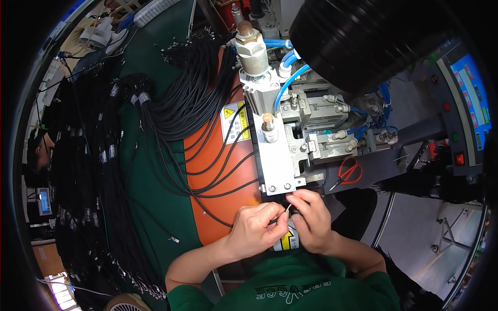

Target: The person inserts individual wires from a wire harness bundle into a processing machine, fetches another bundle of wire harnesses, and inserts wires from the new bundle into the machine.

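Observation:
In front of the machine's pale metal block [275, 166], my two hands meet. My left hand [257, 225] is closed in a pinch around the end of a black cable [221, 221] that trails off to the left. Close beside it, my right hand [314, 220] pinches at the thin pale wire [288, 207] at that cable's tip, its thumb and forefinger nearly together. What lies exactly between the right fingertips is too small to make out. A label with yellow and black marking [288, 242] shows just below the hands.
A large bundle of black cables [181, 111] lies on the green and orange surface [233, 168] to the left, with more bundles [106, 155] beyond. Red-handled scissors [351, 172] rest right of the machine. Blue air hoses [284, 89] and a control screen [469, 98] stand farther right.

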The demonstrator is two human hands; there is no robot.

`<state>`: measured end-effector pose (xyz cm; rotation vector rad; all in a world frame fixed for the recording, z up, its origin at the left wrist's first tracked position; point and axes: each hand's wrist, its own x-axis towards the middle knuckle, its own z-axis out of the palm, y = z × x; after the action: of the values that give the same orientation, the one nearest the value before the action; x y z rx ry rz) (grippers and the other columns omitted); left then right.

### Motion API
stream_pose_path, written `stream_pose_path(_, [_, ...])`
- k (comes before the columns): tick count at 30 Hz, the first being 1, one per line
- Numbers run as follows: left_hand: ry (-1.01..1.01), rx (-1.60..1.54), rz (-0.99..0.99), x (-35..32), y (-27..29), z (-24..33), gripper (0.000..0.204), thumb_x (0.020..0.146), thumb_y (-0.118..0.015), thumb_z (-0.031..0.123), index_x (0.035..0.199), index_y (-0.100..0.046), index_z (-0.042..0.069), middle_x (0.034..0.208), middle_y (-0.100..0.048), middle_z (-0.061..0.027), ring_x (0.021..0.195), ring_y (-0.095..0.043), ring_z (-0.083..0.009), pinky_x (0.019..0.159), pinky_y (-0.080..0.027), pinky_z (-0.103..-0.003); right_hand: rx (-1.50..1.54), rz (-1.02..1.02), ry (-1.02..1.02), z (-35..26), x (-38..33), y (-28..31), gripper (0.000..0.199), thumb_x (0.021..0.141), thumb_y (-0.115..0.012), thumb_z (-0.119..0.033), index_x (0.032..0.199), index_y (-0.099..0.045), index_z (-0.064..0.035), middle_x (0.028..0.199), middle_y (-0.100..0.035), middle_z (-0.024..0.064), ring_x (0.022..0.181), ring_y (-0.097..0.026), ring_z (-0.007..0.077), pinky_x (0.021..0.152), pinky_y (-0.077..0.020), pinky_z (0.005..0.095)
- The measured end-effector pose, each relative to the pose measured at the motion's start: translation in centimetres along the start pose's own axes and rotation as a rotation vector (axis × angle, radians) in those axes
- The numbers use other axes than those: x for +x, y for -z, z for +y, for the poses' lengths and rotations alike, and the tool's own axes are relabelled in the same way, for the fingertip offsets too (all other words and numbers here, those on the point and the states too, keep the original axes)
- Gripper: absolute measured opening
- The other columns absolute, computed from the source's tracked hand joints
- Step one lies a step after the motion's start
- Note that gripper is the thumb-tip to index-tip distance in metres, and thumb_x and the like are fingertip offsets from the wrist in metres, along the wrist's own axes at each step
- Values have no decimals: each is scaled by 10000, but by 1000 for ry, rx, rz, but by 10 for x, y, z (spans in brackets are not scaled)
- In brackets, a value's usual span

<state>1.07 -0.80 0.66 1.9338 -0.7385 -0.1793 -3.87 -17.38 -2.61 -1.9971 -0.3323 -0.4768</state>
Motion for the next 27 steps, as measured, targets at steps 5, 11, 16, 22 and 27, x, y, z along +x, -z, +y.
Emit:
stream_pose_path(5, [-69, 71, -15, 1, 0, 0, 69, 790, -654, 1, 786, -585, -7, 599, -562, -58, 444, -522, -134, 406, -393, -273, 1060, -194, -634, 18, 6, 16, 185, 919, -583, -32, 1076, -648, 41, 938, -601, 73, 798, -627, 116, 658, -474, 216])
stream_pose_path(11, [86, -108, -99, 0, 4, -2, 68, 822, -632, 44, 795, -584, 3, 636, -573, -89, 456, -561, -208, 425, -429, -314, 1092, -281, -742, 21, 14, 23, 173, 908, -592, -5, 1062, -656, 42, 846, -608, 58, 684, -630, 110, 543, -454, 204])
stream_pose_path(16, [-107, 168, -67, -2, 1, -1, 73, 765, -672, 9, 821, -626, 1, 607, -555, -56, 473, -541, -163, 438, -415, -274, 385, -185, -354, 11, 17, 21, 87, 834, -652, -14, 916, -653, 16, 801, -612, 57, 602, -621, 126, 500, -456, 234])
stream_pose_path(22, [-270, 518, -19, -5, 0, -2, 328, 687, -690, -2, 1011, -647, -25, 809, -586, -81, 625, -583, -206, 533, -482, -313, -331, -255, -49, 2, 24, 22, 67, 761, -651, -60, 793, -603, -24, 773, -576, 71, 561, -602, 233, 497, -481, 337])
stream_pose_path(27, [-204, 506, -107, -2, 0, -1, 395, 655, -666, -19, 1049, -644, -26, 856, -580, -93, 686, -588, -222, 568, -490, -327, -262, -222, -98, 6, 19, 20, 62, 779, -637, -52, 814, -604, -13, 785, -579, 82, 586, -612, 252, 514, -488, 347])
